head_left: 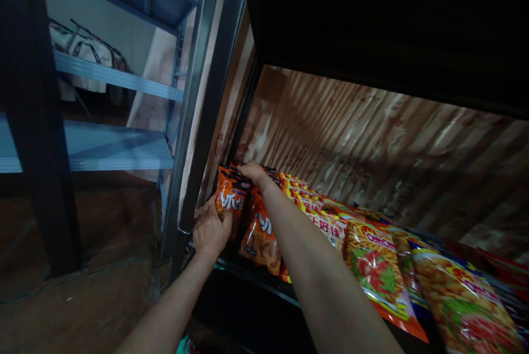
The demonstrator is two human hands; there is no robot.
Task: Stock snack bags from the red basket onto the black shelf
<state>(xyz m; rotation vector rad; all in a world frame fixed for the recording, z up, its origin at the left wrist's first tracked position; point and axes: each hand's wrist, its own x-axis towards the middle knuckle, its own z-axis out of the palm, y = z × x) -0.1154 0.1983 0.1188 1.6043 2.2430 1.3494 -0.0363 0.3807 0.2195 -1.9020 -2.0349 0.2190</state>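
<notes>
My left hand [211, 227] is closed around the lower left side of an orange snack bag [231, 195] with a black top, at the left end of the shelf. My right hand [253, 171] reaches over the top edges of the orange bags, its fingers curled at the rear of that same bag's top; the fingertips are partly hidden. A second orange snack bag [261, 235] leans just to the right, partly behind my right forearm. More orange bags stand behind, mostly covered.
Right of the orange bags are rows of red-and-yellow snack bags [328, 227], then larger snack bags [374, 266]. A dark shelf post [219, 84] rises close on the left. Beyond it is a blue metal rack [119, 147]. A dark upper shelf [372, 23] hangs above.
</notes>
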